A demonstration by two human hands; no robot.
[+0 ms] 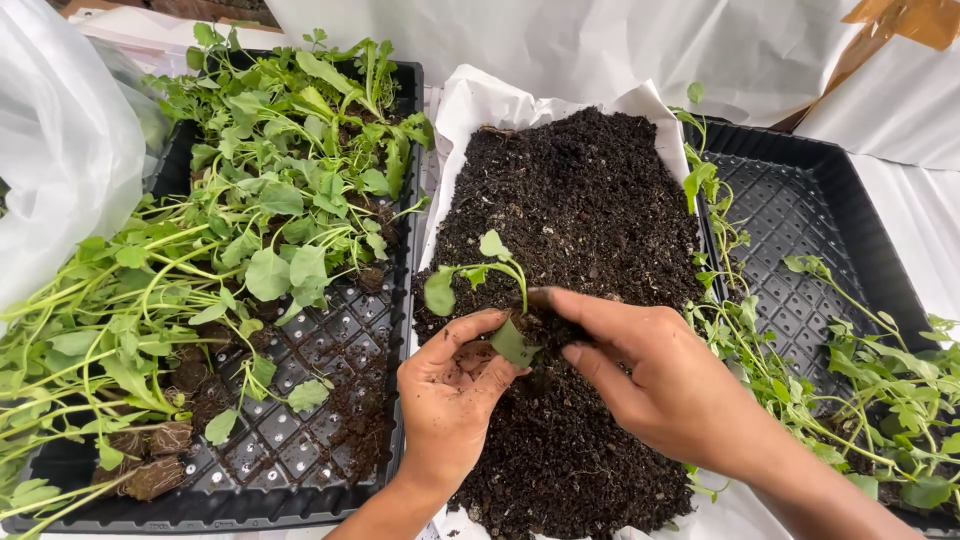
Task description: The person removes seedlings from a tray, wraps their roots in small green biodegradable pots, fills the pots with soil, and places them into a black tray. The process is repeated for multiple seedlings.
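Observation:
A small green seedling [487, 272] with round leaves stands in the dark soil [585, 200] heaped on white paper in the middle. My left hand [450, 395], palm up and dirty, cups the base of the seedling from the left. My right hand [645, 375] comes in from the right, with its thumb and fingers pressed into the soil at the seedling's root. Both hands touch the plant's base; the root itself is hidden by soil and fingers.
A black plastic tray [300, 440] on the left holds many leafy seedlings [250, 200] lying with root plugs. A second black tray [800, 200] on the right has several seedlings [880, 390] along its near side. White sheeting [60, 140] surrounds everything.

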